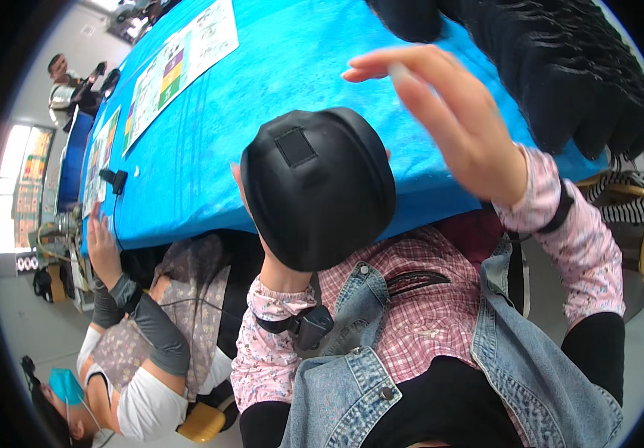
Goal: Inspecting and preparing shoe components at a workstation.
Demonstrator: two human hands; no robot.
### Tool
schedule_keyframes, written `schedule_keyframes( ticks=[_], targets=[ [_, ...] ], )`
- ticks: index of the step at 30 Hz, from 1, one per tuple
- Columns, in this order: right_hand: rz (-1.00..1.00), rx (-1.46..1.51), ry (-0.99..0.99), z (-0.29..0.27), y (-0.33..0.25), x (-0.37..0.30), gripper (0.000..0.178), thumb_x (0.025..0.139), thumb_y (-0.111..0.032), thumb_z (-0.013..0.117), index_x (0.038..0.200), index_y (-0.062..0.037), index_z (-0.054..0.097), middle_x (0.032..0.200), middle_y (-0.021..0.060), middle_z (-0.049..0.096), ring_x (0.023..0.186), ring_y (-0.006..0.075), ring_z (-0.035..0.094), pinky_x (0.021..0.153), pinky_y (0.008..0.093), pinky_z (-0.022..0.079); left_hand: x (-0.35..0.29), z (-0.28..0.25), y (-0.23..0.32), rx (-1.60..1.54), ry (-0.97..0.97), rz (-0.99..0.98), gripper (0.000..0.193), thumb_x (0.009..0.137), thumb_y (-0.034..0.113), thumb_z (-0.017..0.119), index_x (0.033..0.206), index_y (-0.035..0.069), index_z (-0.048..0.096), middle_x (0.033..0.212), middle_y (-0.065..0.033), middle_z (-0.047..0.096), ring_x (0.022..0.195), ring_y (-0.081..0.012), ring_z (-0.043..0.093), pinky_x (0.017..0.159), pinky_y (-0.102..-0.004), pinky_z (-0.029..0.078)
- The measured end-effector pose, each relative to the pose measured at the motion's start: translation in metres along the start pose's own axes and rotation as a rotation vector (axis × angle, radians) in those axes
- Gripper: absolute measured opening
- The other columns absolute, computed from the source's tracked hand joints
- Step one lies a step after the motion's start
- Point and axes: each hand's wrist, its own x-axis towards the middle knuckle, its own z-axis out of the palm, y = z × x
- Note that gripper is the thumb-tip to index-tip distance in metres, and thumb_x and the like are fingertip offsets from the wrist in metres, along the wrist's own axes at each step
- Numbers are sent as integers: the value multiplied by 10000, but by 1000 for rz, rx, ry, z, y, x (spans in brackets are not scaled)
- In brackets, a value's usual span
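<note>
A black, smooth, domed moulded piece [337,201] with a small stitched rectangular patch [296,147] near its far left edge is held up over the table's near edge. My left hand [284,274] supports it from beneath, its fingers curled around the sides and mostly hidden behind it. Off to the right and a little farther, my right hand [467,123] is raised with nothing in it. Its fingers are extended and slightly bent, a little smeared by motion, and apart from the piece.
Stacked black moulded pieces [561,75] crowd the far right of the blue-covered table [277,75]. Printed sheets [180,71] lie at the far left, with a small black clip-like device [115,181] nearer. A co-worker's hand [102,243] touches the table's left edge. Striped cloth [630,198] hangs at right.
</note>
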Motion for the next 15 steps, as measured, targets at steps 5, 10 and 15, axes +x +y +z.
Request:
schedule_keyframes(
  ticks=[5, 10, 15],
  targets=[
    [-212, -291, -400, 42, -39, -49, 871, 784, -584, 512, 1283, 118, 381, 1359, 256, 373, 1289, 357, 341, 1087, 407, 249, 5, 25, -5, 80, 164, 292, 650, 915, 611, 294, 1310, 111, 424, 1302, -117, 482, 1171, -281, 479, 1015, -437, 361],
    [-82, 5, -400, 57, -66, -63, 960, 778, -601, 514, 1347, 129, 260, 1397, 252, 327, 1327, 310, 313, 1104, 398, 228, 6, 4, -3, -53, 126, 346, 624, 909, 601, 335, 1285, 116, 449, 1279, -106, 502, 1147, -280, 501, 986, -443, 396],
    [-171, -411, -368, 39, -33, -62, 718, 812, -313, 595, 1326, 110, 326, 1350, 169, 443, 1260, 247, 429, 1080, 356, 296, 10, 24, -1, 52, 236, 530, 591, 923, 580, 323, 1297, 139, 442, 1305, -106, 475, 1165, -273, 487, 1001, -444, 387]
  ],
)
